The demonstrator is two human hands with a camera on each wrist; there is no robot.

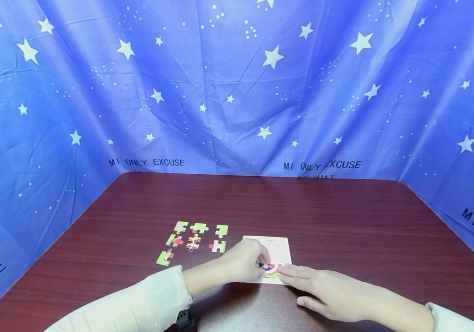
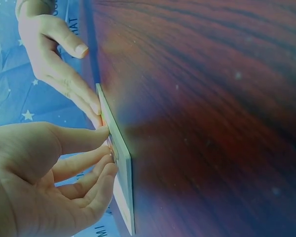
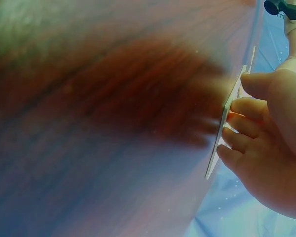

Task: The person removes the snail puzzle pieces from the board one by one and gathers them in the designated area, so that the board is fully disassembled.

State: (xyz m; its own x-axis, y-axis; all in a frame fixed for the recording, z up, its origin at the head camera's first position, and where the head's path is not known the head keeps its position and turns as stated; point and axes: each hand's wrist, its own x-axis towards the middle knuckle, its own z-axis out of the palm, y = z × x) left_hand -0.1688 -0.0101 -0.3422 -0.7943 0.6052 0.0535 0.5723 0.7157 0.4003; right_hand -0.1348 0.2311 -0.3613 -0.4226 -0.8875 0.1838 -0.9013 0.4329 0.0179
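Note:
A white puzzle tray (image 1: 279, 249) lies on the table near its front edge. Thumb and curled fingers of my left hand (image 1: 243, 260) pinch a jigsaw piece at the tray's lower part, and the hand hides much of it. Colourful puzzle pieces (image 1: 271, 269) in red, white, blue and green show beside those fingertips. From the right, my right hand (image 1: 330, 293) reaches over the tray's edge with extended fingers, its fingertips touching the pieces there. In the left wrist view the thin tray (image 2: 119, 158) appears edge-on, with fingertips of both hands at its face.
Left of the tray, several loose jigsaw pieces (image 1: 193, 240) lie spread out in rough rows on the dark red-brown wooden table (image 1: 324, 212). A blue curtain (image 1: 228, 83) with white stars hangs behind the table and along both sides.

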